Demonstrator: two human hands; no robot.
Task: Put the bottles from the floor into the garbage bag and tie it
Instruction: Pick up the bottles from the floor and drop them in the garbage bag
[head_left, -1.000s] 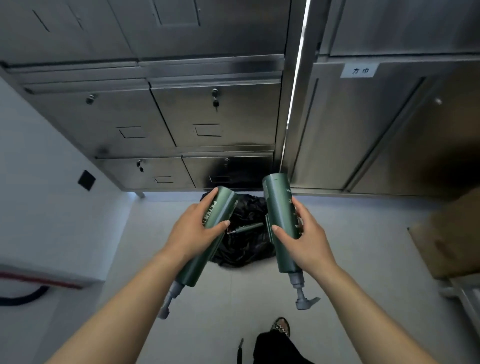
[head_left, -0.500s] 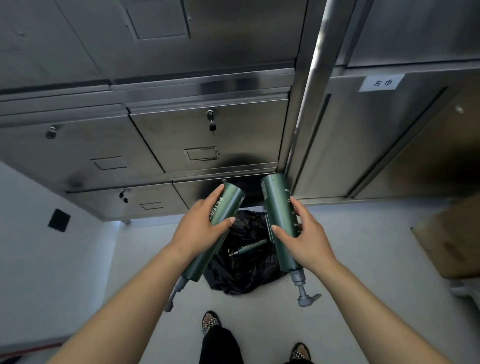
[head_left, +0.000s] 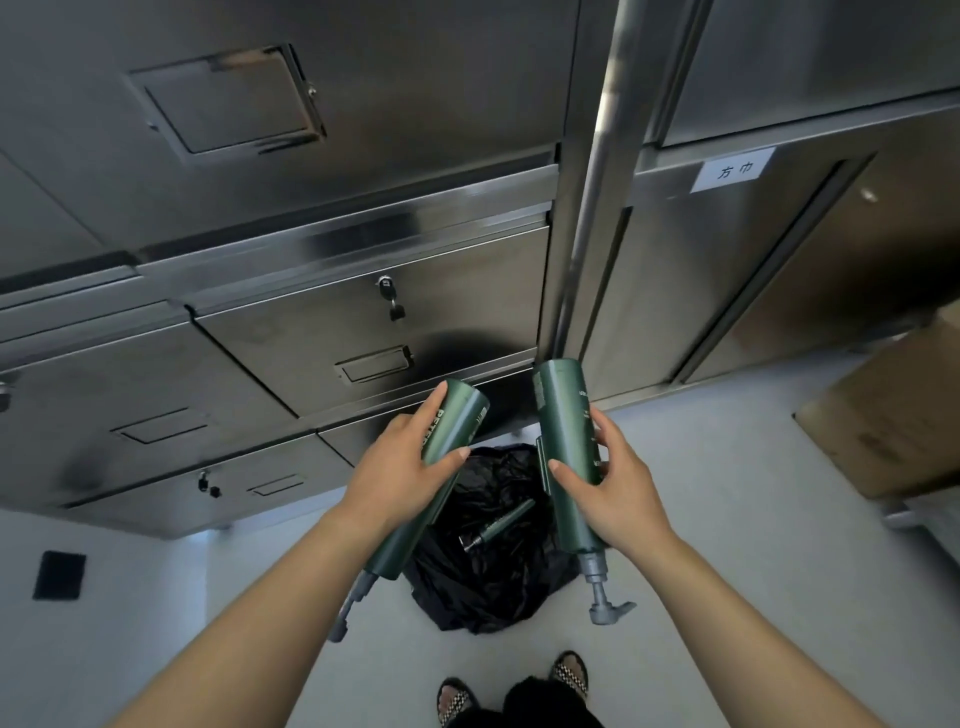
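Left hand (head_left: 400, 470) clasping one green bottle (head_left: 431, 483), right hand (head_left: 608, 488) clasping another green bottle (head_left: 566, 447), both held above the black garbage bag (head_left: 493, 566) on the floor (head_left: 753, 519), probably for dropping in. Pump ends down (toward the feet), long axes steep, leaning slightly. Smaller bottle (head_left: 501, 524) already lying inside, tilted

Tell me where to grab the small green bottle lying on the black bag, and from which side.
Pinch the small green bottle mid-barrel, from above: it lies flat and slanted on the black bag, barrel sides exposed, grey nozzle lower left. Both hands hold bottles; free one first.
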